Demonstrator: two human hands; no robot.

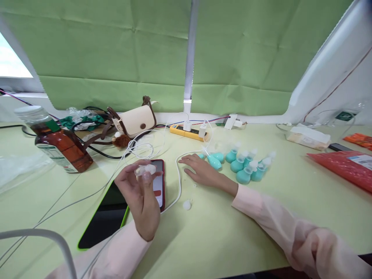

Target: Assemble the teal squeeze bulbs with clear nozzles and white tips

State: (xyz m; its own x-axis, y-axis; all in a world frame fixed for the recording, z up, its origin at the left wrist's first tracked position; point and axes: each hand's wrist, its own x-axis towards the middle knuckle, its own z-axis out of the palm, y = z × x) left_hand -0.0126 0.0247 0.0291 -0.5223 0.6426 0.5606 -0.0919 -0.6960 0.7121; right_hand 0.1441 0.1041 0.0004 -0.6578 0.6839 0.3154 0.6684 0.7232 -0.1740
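Note:
My left hand [141,197] is raised over a phone with a red case [161,182], its thumb and fingers closed on a small translucent white plastic piece [147,169]. My right hand [200,169] reaches across the table, fingers stretched out and apart, beside loose teal squeeze bulbs [214,161] that lie on their sides. Whether its fingertips touch a bulb is hard to see. Right of that hand, several teal bulbs with translucent tips [244,174] stand upright in a cluster. A small white round piece [186,204] lies on the table between my arms.
A phone with a green edge [106,213] lies under my left forearm. White cables [179,174] loop across the table. At the left stands a brown bottle [62,145], with a cream bag [136,121] behind. A yellow power strip [186,133] is at the back, a red package [345,166] at right.

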